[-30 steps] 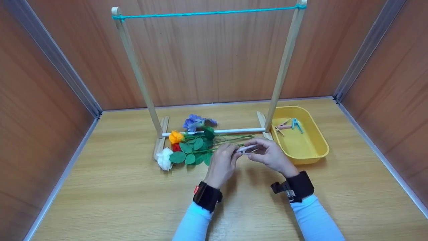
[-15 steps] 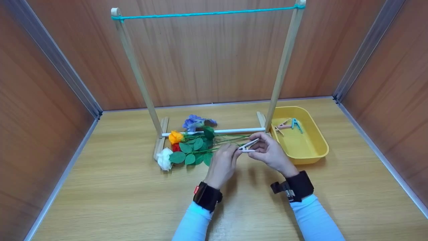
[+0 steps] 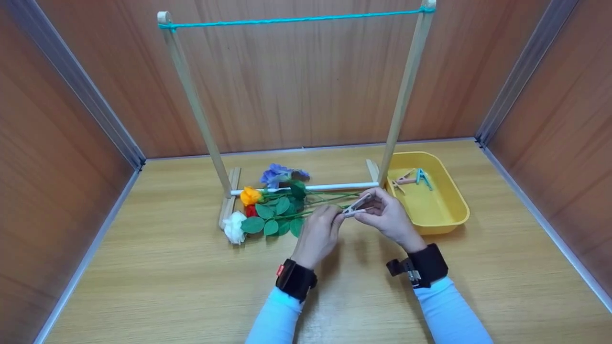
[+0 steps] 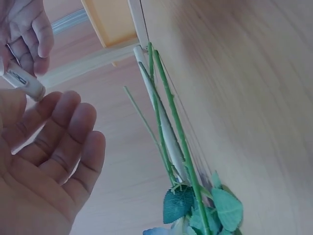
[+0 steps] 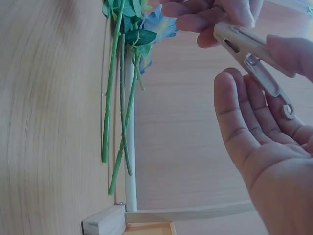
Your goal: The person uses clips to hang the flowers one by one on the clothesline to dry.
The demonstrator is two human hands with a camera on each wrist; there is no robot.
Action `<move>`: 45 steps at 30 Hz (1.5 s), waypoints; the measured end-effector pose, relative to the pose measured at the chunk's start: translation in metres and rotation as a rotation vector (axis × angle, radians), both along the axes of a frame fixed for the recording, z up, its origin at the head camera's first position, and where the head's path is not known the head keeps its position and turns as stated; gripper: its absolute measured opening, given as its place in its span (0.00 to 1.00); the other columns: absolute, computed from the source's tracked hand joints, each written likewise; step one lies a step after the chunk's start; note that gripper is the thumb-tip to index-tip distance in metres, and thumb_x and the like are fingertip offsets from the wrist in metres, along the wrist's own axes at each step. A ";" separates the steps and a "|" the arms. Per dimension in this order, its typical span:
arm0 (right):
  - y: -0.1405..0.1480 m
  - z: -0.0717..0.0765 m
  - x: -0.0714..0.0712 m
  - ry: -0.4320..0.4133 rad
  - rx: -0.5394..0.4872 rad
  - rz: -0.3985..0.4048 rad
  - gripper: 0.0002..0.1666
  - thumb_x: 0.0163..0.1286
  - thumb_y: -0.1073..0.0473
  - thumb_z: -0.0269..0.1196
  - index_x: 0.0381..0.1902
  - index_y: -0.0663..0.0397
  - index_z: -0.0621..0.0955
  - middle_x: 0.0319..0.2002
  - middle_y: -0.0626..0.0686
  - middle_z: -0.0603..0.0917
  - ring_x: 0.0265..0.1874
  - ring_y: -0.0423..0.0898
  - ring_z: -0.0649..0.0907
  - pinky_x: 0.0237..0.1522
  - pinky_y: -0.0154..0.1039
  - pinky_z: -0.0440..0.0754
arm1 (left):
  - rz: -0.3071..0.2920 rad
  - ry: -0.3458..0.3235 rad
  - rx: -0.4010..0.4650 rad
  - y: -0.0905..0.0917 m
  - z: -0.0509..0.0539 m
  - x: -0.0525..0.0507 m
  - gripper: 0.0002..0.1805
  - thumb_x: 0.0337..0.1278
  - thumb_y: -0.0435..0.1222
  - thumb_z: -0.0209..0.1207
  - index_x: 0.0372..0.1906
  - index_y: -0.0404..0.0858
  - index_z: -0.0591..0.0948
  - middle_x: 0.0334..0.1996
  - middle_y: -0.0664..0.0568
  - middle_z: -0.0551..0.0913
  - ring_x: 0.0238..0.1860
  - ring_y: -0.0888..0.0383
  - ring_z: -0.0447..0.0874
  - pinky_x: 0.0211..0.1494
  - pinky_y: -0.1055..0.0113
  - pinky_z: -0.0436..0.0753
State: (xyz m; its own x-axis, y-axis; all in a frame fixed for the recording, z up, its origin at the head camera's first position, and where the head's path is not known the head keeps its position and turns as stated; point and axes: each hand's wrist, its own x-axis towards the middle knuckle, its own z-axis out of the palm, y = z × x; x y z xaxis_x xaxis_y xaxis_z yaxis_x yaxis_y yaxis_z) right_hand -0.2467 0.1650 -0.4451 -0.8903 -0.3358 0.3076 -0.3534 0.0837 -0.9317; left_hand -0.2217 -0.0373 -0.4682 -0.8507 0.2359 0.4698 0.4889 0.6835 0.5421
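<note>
A pale clothespin (image 3: 356,206) is held between both hands above the table. The left hand (image 3: 317,234) pinches its nose end between thumb and index finger. On its handle end lie the thumb and fingers of the right hand (image 3: 388,217); in the right wrist view the clothespin (image 5: 254,61) shows its metal spring and a hooked tip. In the left wrist view the left hand's (image 4: 54,156) other fingers are loosely bent. Behind the hands lie flowers with green stems: a white one (image 3: 234,228), an orange one (image 3: 250,196), a red one (image 3: 251,210) and a blue one (image 3: 277,176).
A wooden frame with a left post (image 3: 198,112), a right post (image 3: 406,100), a turquoise string (image 3: 296,20) across the top and a white bar (image 3: 342,186) low down stands behind. At right, a yellow tray (image 3: 442,210) holds pink (image 3: 406,180) and blue (image 3: 423,178) clothespins.
The clothespin has turned so its side faces the head view, its handle end now tilted up to the right. The right hand's fingers have shifted around it; the left hand has barely moved.
</note>
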 end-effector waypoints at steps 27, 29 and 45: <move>0.009 0.002 -0.003 -0.044 -0.011 -0.170 0.19 0.63 0.75 0.71 0.50 0.71 0.77 0.45 0.66 0.86 0.44 0.45 0.87 0.47 0.32 0.86 | 0.145 -0.358 0.026 -0.001 -0.013 -0.058 0.16 0.71 0.29 0.56 0.59 0.29 0.83 0.49 0.37 0.85 0.52 0.43 0.84 0.56 0.50 0.82; 0.010 0.002 -0.003 -0.044 -0.010 -0.169 0.20 0.63 0.74 0.71 0.50 0.71 0.77 0.46 0.66 0.85 0.44 0.45 0.87 0.47 0.32 0.86 | 0.151 -0.364 0.059 -0.002 -0.014 -0.059 0.16 0.72 0.30 0.56 0.58 0.30 0.83 0.48 0.39 0.86 0.51 0.45 0.83 0.55 0.52 0.82; 0.012 0.003 -0.001 -0.014 -0.017 -0.159 0.19 0.63 0.76 0.70 0.50 0.72 0.77 0.45 0.66 0.85 0.42 0.42 0.86 0.45 0.30 0.85 | 0.155 -0.077 0.196 -0.011 -0.011 -0.043 0.08 0.69 0.30 0.61 0.44 0.31 0.88 0.37 0.45 0.87 0.39 0.51 0.85 0.43 0.58 0.83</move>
